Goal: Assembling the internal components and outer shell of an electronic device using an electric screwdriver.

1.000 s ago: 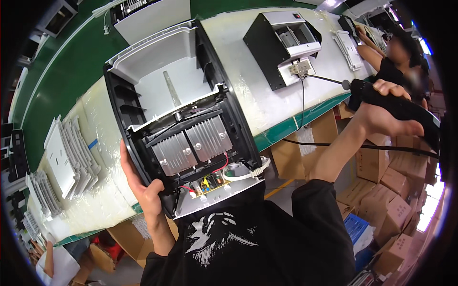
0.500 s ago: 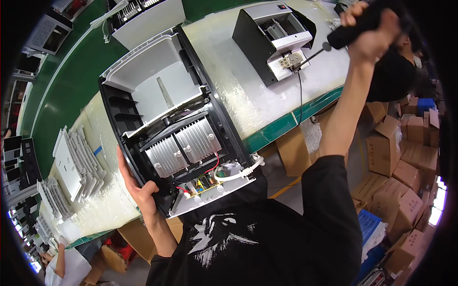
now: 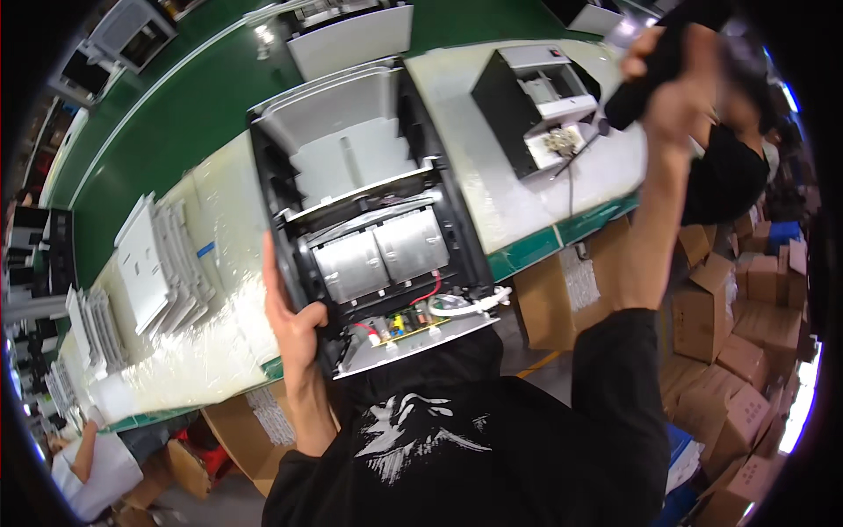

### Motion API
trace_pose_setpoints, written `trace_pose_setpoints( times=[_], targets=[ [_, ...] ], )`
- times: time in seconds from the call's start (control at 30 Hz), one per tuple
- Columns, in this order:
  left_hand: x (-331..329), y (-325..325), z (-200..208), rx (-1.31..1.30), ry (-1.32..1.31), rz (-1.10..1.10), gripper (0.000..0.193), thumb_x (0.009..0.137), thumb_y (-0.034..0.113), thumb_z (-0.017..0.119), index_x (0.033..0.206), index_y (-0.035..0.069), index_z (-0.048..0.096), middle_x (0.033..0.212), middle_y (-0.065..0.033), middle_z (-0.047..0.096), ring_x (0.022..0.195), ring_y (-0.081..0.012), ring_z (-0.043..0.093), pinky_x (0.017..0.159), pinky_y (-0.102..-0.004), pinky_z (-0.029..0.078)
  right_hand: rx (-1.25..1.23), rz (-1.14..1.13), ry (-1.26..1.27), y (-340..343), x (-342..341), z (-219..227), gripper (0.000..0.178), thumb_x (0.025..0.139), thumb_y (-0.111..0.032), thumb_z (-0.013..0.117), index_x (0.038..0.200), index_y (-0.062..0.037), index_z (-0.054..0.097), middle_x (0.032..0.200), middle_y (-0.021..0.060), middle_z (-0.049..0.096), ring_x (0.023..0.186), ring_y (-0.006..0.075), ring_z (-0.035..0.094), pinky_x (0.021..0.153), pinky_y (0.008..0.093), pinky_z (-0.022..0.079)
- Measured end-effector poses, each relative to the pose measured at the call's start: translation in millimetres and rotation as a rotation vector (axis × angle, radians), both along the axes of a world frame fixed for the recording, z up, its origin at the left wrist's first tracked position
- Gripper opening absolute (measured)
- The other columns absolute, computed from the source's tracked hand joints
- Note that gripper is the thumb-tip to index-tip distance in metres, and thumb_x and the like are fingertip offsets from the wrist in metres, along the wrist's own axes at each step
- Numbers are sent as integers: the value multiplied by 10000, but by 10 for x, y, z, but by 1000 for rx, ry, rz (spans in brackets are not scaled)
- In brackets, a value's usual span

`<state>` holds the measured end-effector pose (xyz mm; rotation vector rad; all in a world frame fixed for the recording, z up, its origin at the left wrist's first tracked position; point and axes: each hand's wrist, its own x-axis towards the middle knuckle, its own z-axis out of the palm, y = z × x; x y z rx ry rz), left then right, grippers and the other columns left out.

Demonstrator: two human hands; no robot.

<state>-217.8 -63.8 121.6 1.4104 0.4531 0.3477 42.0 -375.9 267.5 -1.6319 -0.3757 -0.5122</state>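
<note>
The case (image 3: 379, 200) is lying open across the table's (image 3: 235, 303) front edge, far end over the tabletop, near end poking out past that edge. It's showing a black frame w/ a deep white tray (image 3: 351, 171) at the table end. Twd the out end, two silver blocks (image 3: 347, 266) are sitting side by side; then, furthest off the table, a sm. circuit board (image 3: 408, 327) w/ coloured parts is showing, plus a curving red wire (image 3: 435, 285) and a white cord (image 3: 465, 307) sticking out on the R.

L hand (image 3: 294, 329), just off the table's front edge, is gripping the case's L side, thumb bent over the rim. R hand (image 3: 680, 101), over the table's R part, is gripping a black screwdriver (image 3: 645, 88); its shaft is slanting down twd a black-and-white box (image 3: 549, 105) that's standing on the table there.

Hard to see: R hand and screwdriver are blurring badly, the upper end is running into the dark rim, and whether the tip's touching anything, can't tell. Gray bits (image 3: 562, 142) by the box are too fuzzy to ID. Case's underside is staying hidden, so what's bearing its wt is unclear. The blocks' surfaces are smearing too. On the table's L part, white panels (image 3: 162, 268) are leaning in a row.
</note>
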Motion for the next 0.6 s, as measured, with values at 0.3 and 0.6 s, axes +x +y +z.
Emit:
trace_pose_setpoints(
  times=[0.3,0.6],
  targets=[
    [176,81,-51,-82,-92,-149,1001,531,-114,432,1505,51,271,1274,-101,528,849,-121,551,520,-188,415,217,779,-86,1144,-444,344,518,908,-518,424,938,-9,511,737,73,495,624,162,495,586,280,405],
    [139,123,-128,-110,-69,-158,975,563,-99,446,1508,64,270,1452,-185,398,1254,-252,439,601,-210,482,334,849,-180,2368,-906,349,427,934,-442,483,996,-20,488,731,46,511,551,123,489,484,252,397]
  ],
)
